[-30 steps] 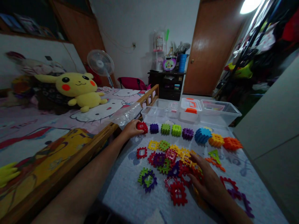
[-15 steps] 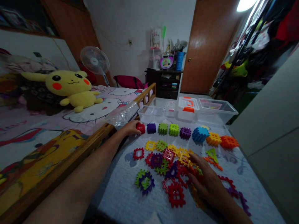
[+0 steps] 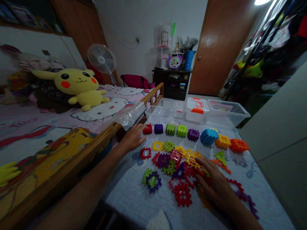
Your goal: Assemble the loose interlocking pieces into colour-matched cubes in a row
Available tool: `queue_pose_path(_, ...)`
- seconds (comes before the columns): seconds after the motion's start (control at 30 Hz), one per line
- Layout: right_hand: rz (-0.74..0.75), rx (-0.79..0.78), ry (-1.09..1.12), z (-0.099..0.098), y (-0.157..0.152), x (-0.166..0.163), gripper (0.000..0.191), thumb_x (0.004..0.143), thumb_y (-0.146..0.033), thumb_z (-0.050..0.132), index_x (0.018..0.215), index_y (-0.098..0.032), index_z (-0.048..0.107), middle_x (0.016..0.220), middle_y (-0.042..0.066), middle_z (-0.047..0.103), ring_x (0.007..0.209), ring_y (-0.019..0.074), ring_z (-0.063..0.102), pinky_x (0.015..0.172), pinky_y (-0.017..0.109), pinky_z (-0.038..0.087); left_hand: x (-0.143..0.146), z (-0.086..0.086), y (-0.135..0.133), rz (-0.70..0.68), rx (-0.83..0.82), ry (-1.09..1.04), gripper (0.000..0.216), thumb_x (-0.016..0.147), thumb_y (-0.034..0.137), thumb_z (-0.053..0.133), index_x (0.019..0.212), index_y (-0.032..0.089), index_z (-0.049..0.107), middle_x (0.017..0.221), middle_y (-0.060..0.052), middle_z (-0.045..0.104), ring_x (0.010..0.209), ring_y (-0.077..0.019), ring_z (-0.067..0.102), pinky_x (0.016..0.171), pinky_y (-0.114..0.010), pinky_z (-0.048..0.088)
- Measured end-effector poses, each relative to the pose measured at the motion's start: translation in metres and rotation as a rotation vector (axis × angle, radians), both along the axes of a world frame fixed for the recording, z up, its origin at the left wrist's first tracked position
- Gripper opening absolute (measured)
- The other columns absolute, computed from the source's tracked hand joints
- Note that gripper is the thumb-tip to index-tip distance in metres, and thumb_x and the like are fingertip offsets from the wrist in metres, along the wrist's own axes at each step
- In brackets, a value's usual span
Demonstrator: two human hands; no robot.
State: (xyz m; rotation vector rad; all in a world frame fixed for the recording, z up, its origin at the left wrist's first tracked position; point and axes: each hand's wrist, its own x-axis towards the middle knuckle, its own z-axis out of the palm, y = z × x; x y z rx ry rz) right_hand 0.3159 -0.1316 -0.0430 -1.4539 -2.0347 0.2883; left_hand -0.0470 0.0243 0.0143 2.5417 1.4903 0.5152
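Note:
My left hand point(image 3: 133, 137) is just beside a small red stack of toothed building tiles point(image 3: 147, 129), at the left end of a row. Its thumb and fingers are apart; a fingertip looks close to the stack, and contact is unclear. My right hand point(image 3: 214, 182) lies over the right side of a loose pile, fingers stretched out above red and yellow pieces that it partly hides. In the pile are a purple square tile point(image 3: 163, 160), a yellow tile point(image 3: 191, 157) and a red window tile point(image 3: 182, 194). A lone red frame tile point(image 3: 145, 153) lies left of the pile.
The row continues with dark blue point(image 3: 158, 129), green, purple, a blue stack point(image 3: 209, 136), yellow and orange stacks point(image 3: 239, 145). Clear plastic boxes point(image 3: 225, 111) stand behind. A wooden bed rail point(image 3: 105, 135) borders the cloth-covered table at left.
My left hand has loosened from the red stack and drawn slightly back toward me, its fingers parting. The right hand stays over the pile. The view has shifted slightly.

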Motion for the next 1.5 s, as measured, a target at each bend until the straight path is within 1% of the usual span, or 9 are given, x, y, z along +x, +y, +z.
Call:
queue_pose_path(0.07,0.002,0.0,-0.002,0.001,0.0,-0.001,0.039,0.089,-0.03,0.053,0.127,-0.022,0.056,0.131,0.013,0.06,0.121,0.0292,0.056,0.102,0.051,0.048,-0.001,-0.008,-0.024,-0.07,-0.103,0.004,0.03,0.085,0.029,0.055,0.114,0.02,0.057,0.125,-0.009,0.058,0.12,-0.0251,0.051,0.106,-0.039,0.037)
queue_pose_path(0.23,0.003,-0.007,-0.006,0.001,0.002,-0.002,0.037,0.089,-0.03,0.053,0.124,-0.022,0.059,0.127,0.013,0.062,0.118,0.0295,0.059,0.098,0.05,0.05,0.002,-0.025,-0.054,-0.127,-0.258,0.007,0.032,0.081,0.033,0.062,0.109,0.02,0.062,0.111,-0.008,0.061,0.101,-0.0234,0.058,0.092,-0.036,0.046)
queue_pose_path(0.37,0.003,-0.018,-0.021,0.0,0.003,-0.001,0.035,0.089,-0.031,0.052,0.121,-0.021,0.061,0.122,0.013,0.064,0.113,0.0283,0.061,0.097,0.048,0.052,0.018,-0.021,-0.065,-0.128,-0.167,-0.035,0.039,0.08,0.029,0.065,0.117,0.019,0.059,0.119,-0.011,0.059,0.113,-0.0254,0.052,0.1,-0.041,0.041)
queue_pose_path(0.6,-0.005,-0.013,-0.036,0.0,0.001,-0.002,0.035,0.089,-0.031,0.051,0.121,-0.02,0.061,0.123,0.014,0.064,0.116,0.0293,0.06,0.097,0.05,0.052,0.061,-0.021,-0.08,-0.342,-0.246,-0.054,0.066,0.07,0.027,0.075,0.131,0.024,0.05,0.135,-0.009,0.055,0.126,-0.0261,0.046,0.108,-0.044,0.035)
queue_pose_path(0.7,0.017,-0.013,-0.022,0.001,0.001,-0.001,0.034,0.089,-0.031,0.051,0.12,-0.021,0.062,0.121,0.013,0.065,0.113,0.0284,0.062,0.095,0.048,0.053,0.069,-0.027,-0.077,-0.322,-0.229,-0.059,0.061,0.07,0.026,0.074,0.128,0.023,0.053,0.129,-0.009,0.059,0.121,-0.0261,0.05,0.106,-0.043,0.038)
queue_pose_path(0.93,0.029,-0.016,-0.028,0.004,0.001,0.0,0.033,0.089,-0.029,0.051,0.12,-0.021,0.061,0.12,0.013,0.065,0.112,0.0274,0.062,0.095,0.047,0.053,0.067,-0.022,-0.072,-0.273,-0.311,-0.084,0.018,0.087,0.021,0.053,0.099,0.024,0.067,0.096,-0.002,0.069,0.09,-0.0179,0.064,0.084,-0.03,0.048)
queue_pose_path(1.13,0.031,-0.024,-0.03,0.006,0.0,-0.001,0.032,0.091,-0.029,0.05,0.12,-0.021,0.06,0.118,0.012,0.065,0.111,0.0266,0.062,0.095,0.045,0.053,0.077,-0.019,-0.074,-0.273,-0.194,-0.143,0.046,0.078,0.031,0.071,0.12,0.022,0.058,0.124,-0.008,0.062,0.116,-0.0244,0.055,0.102,-0.039,0.041)
queue_pose_path(1.33,0.032,-0.03,-0.045,0.008,-0.001,-0.002,0.032,0.092,-0.029,0.049,0.122,-0.02,0.059,0.121,0.014,0.063,0.112,0.0266,0.061,0.096,0.046,0.052,0.094,-0.019,-0.075,-0.249,-0.178,-0.021,0.017,0.088,0.026,0.057,0.101,0.021,0.067,0.101,-0.006,0.07,0.097,-0.0216,0.063,0.09,-0.034,0.047)
queue_pose_path(1.5,0.045,-0.046,-0.03,0.009,-0.001,-0.003,0.03,0.092,-0.026,0.048,0.12,-0.021,0.059,0.121,0.013,0.062,0.113,0.0261,0.06,0.097,0.045,0.051,0.096,-0.01,-0.072,-0.124,-0.209,-0.2,0.024,0.092,0.024,0.046,0.103,0.023,0.068,0.104,-0.004,0.072,0.097,-0.0198,0.064,0.087,-0.031,0.047)
